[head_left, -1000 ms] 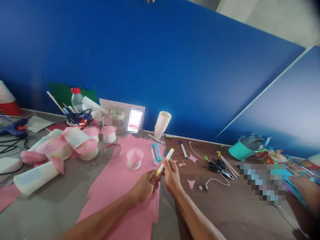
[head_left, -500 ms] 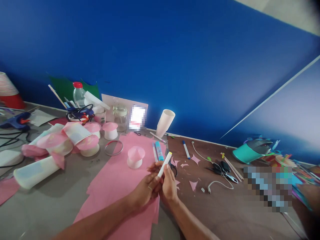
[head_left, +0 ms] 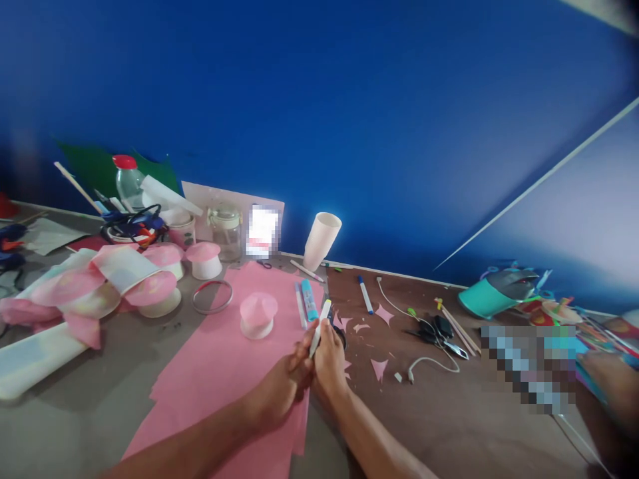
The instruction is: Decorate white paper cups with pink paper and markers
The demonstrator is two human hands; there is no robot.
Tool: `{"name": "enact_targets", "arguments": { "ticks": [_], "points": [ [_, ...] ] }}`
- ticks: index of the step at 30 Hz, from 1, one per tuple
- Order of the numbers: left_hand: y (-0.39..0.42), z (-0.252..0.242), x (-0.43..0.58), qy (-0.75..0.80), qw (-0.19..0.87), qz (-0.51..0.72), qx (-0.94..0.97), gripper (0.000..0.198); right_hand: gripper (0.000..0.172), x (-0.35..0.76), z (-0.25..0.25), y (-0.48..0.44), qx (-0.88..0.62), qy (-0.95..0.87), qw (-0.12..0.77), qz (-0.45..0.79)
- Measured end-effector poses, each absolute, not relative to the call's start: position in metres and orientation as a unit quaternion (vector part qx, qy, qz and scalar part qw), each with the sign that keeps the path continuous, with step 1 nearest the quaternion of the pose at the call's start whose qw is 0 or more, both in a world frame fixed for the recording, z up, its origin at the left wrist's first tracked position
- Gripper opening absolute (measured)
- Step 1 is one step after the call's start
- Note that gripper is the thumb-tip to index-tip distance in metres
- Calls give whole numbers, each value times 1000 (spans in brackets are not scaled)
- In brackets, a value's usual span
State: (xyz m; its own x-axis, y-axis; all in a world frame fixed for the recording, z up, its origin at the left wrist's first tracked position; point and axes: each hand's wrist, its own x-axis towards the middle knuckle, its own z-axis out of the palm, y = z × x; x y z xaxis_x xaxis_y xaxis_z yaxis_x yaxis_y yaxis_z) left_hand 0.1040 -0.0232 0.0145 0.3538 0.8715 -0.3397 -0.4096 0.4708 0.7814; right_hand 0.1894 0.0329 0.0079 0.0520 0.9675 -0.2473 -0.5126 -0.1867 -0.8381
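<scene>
A white marker with a yellow end points up and away from me between my two hands. My right hand is closed around its right side. My left hand is closed at its lower end, with the fingertips partly hidden behind the other hand. Both are over the right edge of a pink paper sheet. Just beyond them lie a blue glue stick and scissors, partly hidden by my right hand. On the sheet stands a small white cup piece with a pink cone top.
Pink-topped paper cups crowd the left, near a glass jar. Stacked white cups stand against the blue wall. Right of my hands lie pink scraps, a blue-capped marker, a cable and pliers. Another person's hand shows far right.
My view has turned slightly right, so things on the table appear further left. The marker is tilted more upright, and my hands have closed more tightly together around it.
</scene>
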Motion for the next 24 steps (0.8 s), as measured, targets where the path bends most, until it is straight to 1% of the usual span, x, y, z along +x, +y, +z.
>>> {"name": "enact_targets", "arguments": {
  "ticks": [4, 8, 14, 21, 24],
  "points": [
    [-35, 13, 107, 360, 811, 354, 295, 65, 40, 208, 9, 60, -420, -217, 620, 626],
    [-32, 22, 98, 342, 814, 367, 293, 60, 41, 213, 11, 70, -398, -207, 603, 659],
    [-28, 25, 90, 334, 806, 334, 356, 60, 34, 214, 18, 65, -312, -208, 583, 721],
    [-25, 36, 79, 314, 776, 361, 411, 52, 34, 216, 17, 68, -307, -302, 588, 685],
    [-23, 46, 71, 354, 730, 402, 424, 49, 30, 210, 14, 67, -308, -349, 597, 654]
  ]
}}
